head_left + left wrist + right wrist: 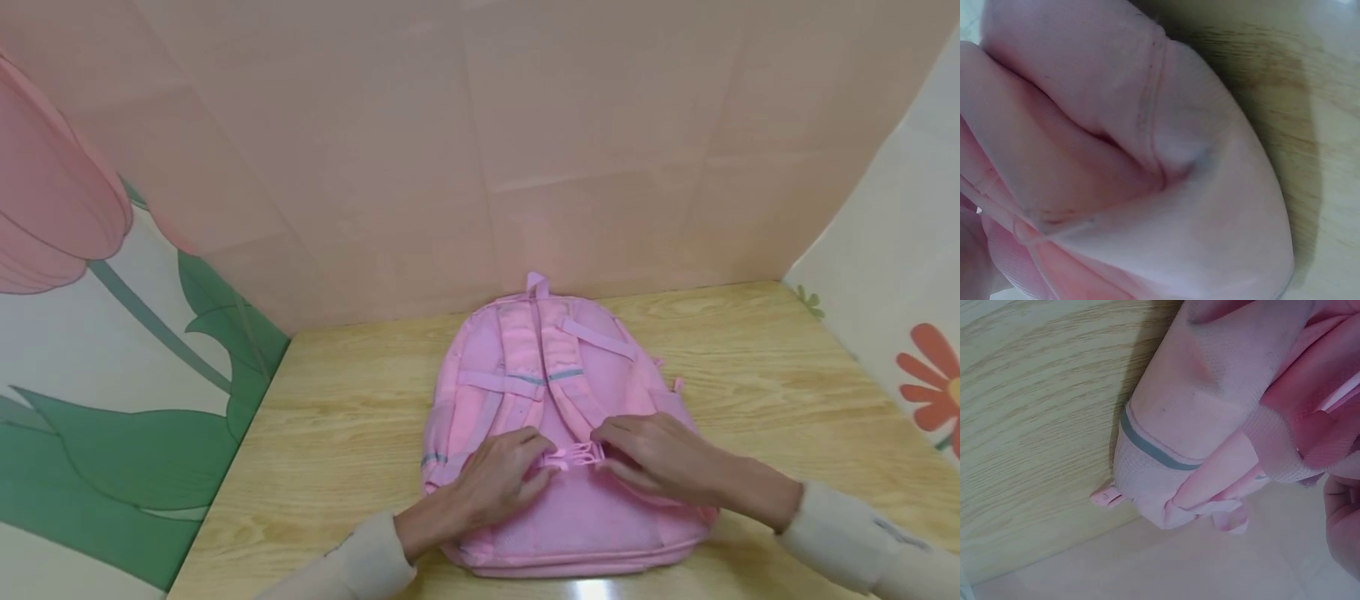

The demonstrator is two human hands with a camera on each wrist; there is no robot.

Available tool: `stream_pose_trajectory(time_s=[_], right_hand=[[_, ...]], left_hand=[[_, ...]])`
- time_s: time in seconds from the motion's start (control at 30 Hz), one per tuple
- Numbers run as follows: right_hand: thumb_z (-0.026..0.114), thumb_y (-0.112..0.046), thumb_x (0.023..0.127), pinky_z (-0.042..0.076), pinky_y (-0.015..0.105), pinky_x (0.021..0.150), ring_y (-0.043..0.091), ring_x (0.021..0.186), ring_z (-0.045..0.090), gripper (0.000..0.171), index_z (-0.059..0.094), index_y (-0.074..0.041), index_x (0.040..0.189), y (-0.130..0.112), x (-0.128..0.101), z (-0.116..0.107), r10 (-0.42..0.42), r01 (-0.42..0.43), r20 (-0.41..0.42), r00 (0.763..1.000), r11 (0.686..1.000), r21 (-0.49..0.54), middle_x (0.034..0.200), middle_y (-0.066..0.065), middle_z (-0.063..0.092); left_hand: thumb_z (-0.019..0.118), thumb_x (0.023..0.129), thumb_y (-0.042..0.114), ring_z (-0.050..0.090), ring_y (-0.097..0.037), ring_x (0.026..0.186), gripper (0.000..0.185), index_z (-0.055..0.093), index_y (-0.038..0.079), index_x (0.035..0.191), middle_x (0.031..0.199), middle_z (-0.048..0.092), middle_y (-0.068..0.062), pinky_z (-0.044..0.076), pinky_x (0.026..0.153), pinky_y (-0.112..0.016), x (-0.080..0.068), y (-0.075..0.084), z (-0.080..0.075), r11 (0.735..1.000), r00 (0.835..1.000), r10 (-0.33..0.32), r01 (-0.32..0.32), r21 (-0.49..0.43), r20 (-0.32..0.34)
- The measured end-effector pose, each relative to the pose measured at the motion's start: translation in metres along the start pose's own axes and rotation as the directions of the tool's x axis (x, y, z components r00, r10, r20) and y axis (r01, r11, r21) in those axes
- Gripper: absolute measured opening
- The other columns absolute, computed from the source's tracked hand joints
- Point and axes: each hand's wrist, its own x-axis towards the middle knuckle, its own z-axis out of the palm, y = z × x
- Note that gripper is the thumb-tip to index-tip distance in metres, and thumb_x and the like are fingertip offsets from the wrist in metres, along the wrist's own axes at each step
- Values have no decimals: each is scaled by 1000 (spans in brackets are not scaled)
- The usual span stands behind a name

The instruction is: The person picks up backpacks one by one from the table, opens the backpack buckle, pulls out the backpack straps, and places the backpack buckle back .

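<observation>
A light wooden bench (337, 433) with visible grain sits in a corner. Behind it is a plain pale pink wall (480, 142); the left wall (112, 375) shows a large pink tulip with green leaves, and the right wall (900, 317) is cream with a red flower. A pink backpack (555, 517) lies flat in the middle of the bench, back panel up, top loop pointing at the far wall. Two padded shoulder straps (536, 350) run down its back, crossed by a thin chest strap with grey-green bands, and a small pink buckle (573, 454) sits on the lower half of the panel. The right wrist view shows a side pocket of mesh with a grey-green trim band and a small pink zipper tab, close above the wood; the left wrist view shows only folds of pink fabric beside the bench. Both hands rest on the lower back of the backpack, palms down, cream sleeves at the wrists. The left hand (498, 475) has its fingers lightly curled, tips touching the buckle from the left. The right hand (652, 458) reaches in from the right, its fingers bent and meeting the buckle's other end. Whether either hand truly pinches the buckle cannot be told.
</observation>
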Motion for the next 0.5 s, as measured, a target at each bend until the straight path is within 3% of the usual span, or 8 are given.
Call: stream_pose_trajectory(time_s=[0.23,0.5], right_hand=[[74,-16,84,46,11,59,-4,69,52,18,65,-19,99,-1,2,-9,36,-36,3,999,999,35,86,-17,60],[74,-15,84,45,10,58,-5,70,51,20,65,-19,101,-3,9,-13,31,-31,-7,999,998,46,87,-18,59]], left_hand=[[60,99,36,56,-1,89,27,67,21,119,106,64,9,50,83,-16,-1,8,0,998,991,-34,28,51,128],[63,96,39,56,-3,96,22,71,26,112,107,64,12,40,78,-14,-1,12,7,994,990,18,-33,109,138]])
